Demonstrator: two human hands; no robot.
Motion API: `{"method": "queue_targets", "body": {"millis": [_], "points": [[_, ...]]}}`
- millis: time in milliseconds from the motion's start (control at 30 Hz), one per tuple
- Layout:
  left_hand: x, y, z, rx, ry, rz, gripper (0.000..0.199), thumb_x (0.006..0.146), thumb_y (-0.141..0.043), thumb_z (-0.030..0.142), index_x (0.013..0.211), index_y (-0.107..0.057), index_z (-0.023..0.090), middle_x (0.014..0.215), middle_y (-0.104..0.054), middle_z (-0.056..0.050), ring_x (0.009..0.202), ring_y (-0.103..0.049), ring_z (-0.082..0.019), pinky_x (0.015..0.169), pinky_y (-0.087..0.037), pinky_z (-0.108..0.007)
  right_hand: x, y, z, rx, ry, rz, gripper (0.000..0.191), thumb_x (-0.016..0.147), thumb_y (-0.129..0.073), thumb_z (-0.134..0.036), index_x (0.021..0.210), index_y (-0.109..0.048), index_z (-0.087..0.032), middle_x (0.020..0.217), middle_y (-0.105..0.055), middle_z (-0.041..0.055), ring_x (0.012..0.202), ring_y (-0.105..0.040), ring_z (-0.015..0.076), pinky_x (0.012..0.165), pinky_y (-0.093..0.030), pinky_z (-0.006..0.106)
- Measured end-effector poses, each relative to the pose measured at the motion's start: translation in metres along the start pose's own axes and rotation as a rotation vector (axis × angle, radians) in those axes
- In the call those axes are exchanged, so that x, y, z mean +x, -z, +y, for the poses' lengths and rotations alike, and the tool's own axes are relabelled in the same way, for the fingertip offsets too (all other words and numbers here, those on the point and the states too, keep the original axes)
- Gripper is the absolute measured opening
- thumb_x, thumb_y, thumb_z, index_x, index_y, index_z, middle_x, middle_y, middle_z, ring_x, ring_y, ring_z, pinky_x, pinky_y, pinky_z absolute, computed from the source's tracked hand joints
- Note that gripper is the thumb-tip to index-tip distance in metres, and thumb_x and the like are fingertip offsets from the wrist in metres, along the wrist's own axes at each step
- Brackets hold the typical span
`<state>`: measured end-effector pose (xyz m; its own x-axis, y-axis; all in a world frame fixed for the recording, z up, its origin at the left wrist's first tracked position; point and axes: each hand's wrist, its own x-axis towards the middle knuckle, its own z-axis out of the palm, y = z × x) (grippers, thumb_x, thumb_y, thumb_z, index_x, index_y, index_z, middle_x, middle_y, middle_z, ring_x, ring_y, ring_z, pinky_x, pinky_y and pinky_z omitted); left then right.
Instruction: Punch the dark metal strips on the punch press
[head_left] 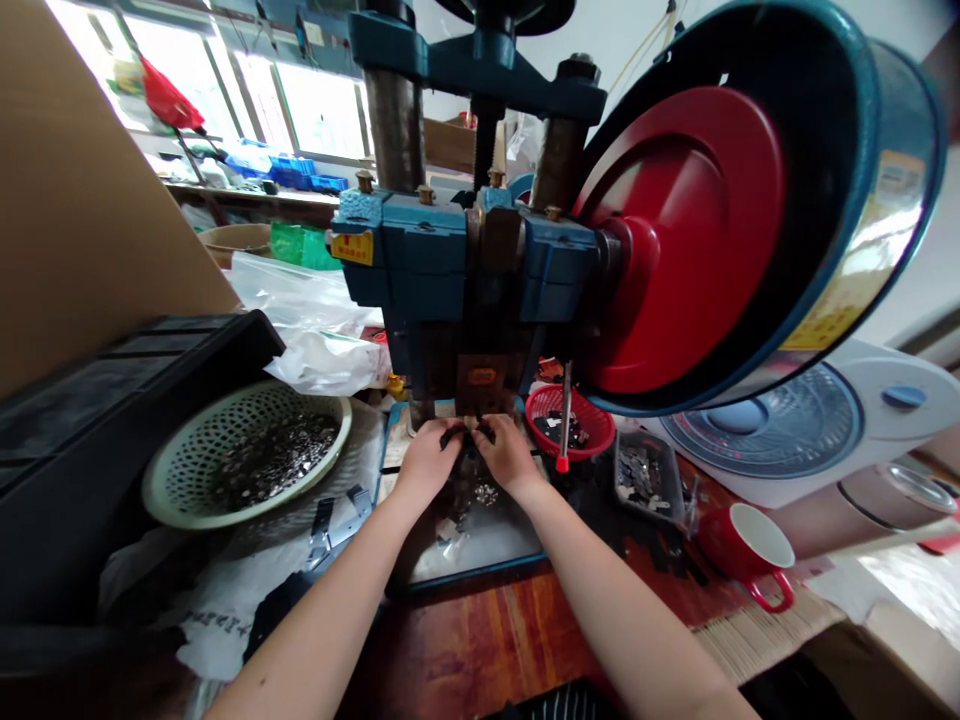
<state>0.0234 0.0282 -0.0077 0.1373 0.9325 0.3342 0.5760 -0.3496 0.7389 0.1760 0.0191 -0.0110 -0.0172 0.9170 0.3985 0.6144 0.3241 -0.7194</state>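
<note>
Both hands meet at the tooling of a blue press (424, 260), low in its middle. My left hand (431, 455) is closed, its fingertips on a small dark piece (452, 434). Close beside it, my right hand (506, 452) is also closed, with fingertips at another dark bit; whether both are one strip cannot be made out. Small shiny pieces (486, 494) lie on the metal base plate (480, 545) just below the hands. The lower press tooling is partly hidden by the fingers.
A pale green basket (176, 460) of small metal parts stands left. To the right are a red basket (592, 425), a clear tray (649, 475) of pieces, a red mug (742, 545) and a fan (772, 420). The red flywheel (697, 240) hangs above right.
</note>
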Motion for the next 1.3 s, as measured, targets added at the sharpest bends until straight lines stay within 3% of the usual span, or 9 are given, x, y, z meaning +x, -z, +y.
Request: {"method": "queue_targets", "body": {"millis": [167, 300, 433, 533, 667, 767, 967, 1100, 1300], "points": [[0.003, -0.002, 0.001, 0.012, -0.020, 0.002, 0.027, 0.080, -0.048, 0.027, 0.095, -0.067, 0.016, 0.099, -0.067, -0.010, 0.100, -0.060, -0.023, 0.093, -0.043, -0.036, 0.003, -0.003, -0.001, -0.001, -0.017, -0.003, 0.016, 0.079, -0.058, -0.018, 0.094, -0.064, -0.018, 0.095, -0.062, 0.0060, 0.095, -0.058, 0.0187, 0.087, -0.045, 0.032], [-0.005, 0.011, 0.008, 0.031, -0.004, 0.077, 0.028, 0.081, -0.049, 0.033, 0.098, -0.065, 0.016, 0.102, -0.065, -0.010, 0.102, -0.057, -0.024, 0.093, -0.042, -0.038, -0.007, 0.006, -0.003, -0.019, -0.049, 0.052, 0.017, 0.082, -0.056, -0.023, 0.097, -0.063, -0.018, 0.095, -0.063, 0.0073, 0.092, -0.058, 0.0196, 0.083, -0.046, 0.033], [-0.047, 0.032, 0.011, 0.107, -0.061, 0.107, 0.025, 0.087, -0.045, 0.034, 0.096, -0.063, 0.020, 0.100, -0.064, -0.007, 0.098, -0.057, -0.022, 0.089, -0.044, -0.037, -0.050, 0.030, -0.003, -0.110, 0.005, 0.038, 0.018, 0.088, -0.048, -0.023, 0.094, -0.064, -0.019, 0.093, -0.064, 0.0066, 0.091, -0.057, 0.0197, 0.084, -0.045, 0.034], [-0.094, 0.036, 0.007, 0.230, -0.199, -0.002, 0.021, 0.086, -0.048, 0.032, 0.095, -0.065, 0.022, 0.099, -0.063, -0.007, 0.098, -0.057, -0.022, 0.090, -0.043, -0.039, -0.094, 0.045, -0.002, -0.295, 0.113, -0.111, 0.018, 0.088, -0.050, -0.025, 0.093, -0.067, -0.023, 0.096, -0.064, 0.0065, 0.097, -0.054, 0.0227, 0.089, -0.041, 0.040], [-0.140, 0.028, -0.003, 0.377, -0.372, -0.174, 0.034, 0.082, -0.056, 0.034, 0.115, -0.060, 0.027, 0.118, -0.059, -0.008, 0.109, -0.052, -0.026, 0.093, -0.041, -0.045, -0.133, 0.049, -0.003, -0.449, 0.200, -0.183, 0.025, 0.086, -0.054, -0.027, 0.109, -0.063, -0.026, 0.112, -0.061, 0.0064, 0.115, -0.045, 0.0269, 0.101, -0.031, 0.049], [-0.151, 0.022, -0.007, 0.426, -0.429, -0.196, 0.035, 0.082, -0.056, 0.030, 0.116, -0.059, 0.028, 0.120, -0.059, -0.007, 0.110, -0.052, -0.026, 0.093, -0.042, -0.046, -0.141, 0.046, -0.005, -0.475, 0.206, -0.182, 0.029, 0.087, -0.053, -0.027, 0.115, -0.059, -0.027, 0.118, -0.059, 0.0061, 0.119, -0.043, 0.0269, 0.104, -0.026, 0.051], [-0.154, 0.021, -0.009, 0.354, -0.473, -0.124, 0.027, 0.083, -0.054, 0.019, 0.105, -0.065, 0.029, 0.105, -0.066, -0.005, 0.098, -0.059, -0.021, 0.086, -0.047, -0.040, -0.149, 0.043, -0.004, -0.460, 0.211, -0.172, 0.029, 0.087, -0.055, -0.028, 0.116, -0.059, -0.027, 0.116, -0.060, 0.0066, 0.118, -0.045, 0.0265, 0.105, -0.026, 0.053], [-0.154, 0.022, -0.007, 0.223, -0.392, -0.077, 0.024, 0.084, -0.052, 0.019, 0.101, -0.067, 0.027, 0.096, -0.068, -0.005, 0.091, -0.061, -0.020, 0.084, -0.049, -0.037, -0.160, 0.041, -0.001, -0.431, 0.275, -0.151, 0.021, 0.088, -0.053, -0.024, 0.105, -0.063, -0.029, 0.105, -0.064, 0.0036, 0.114, -0.048, 0.0233, 0.107, -0.025, 0.052], [-0.133, 0.019, 0.005, 0.009, -0.070, 0.002, 0.020, 0.086, -0.050, 0.027, 0.098, -0.065, 0.024, 0.096, -0.069, -0.004, 0.091, -0.063, -0.019, 0.083, -0.048, -0.032, -0.150, 0.037, -0.005, -0.334, 0.254, -0.132, 0.019, 0.089, -0.046, -0.016, 0.094, -0.063, -0.024, 0.093, -0.065, 0.0031, 0.105, -0.052, 0.0206, 0.107, -0.025, 0.049]]}}
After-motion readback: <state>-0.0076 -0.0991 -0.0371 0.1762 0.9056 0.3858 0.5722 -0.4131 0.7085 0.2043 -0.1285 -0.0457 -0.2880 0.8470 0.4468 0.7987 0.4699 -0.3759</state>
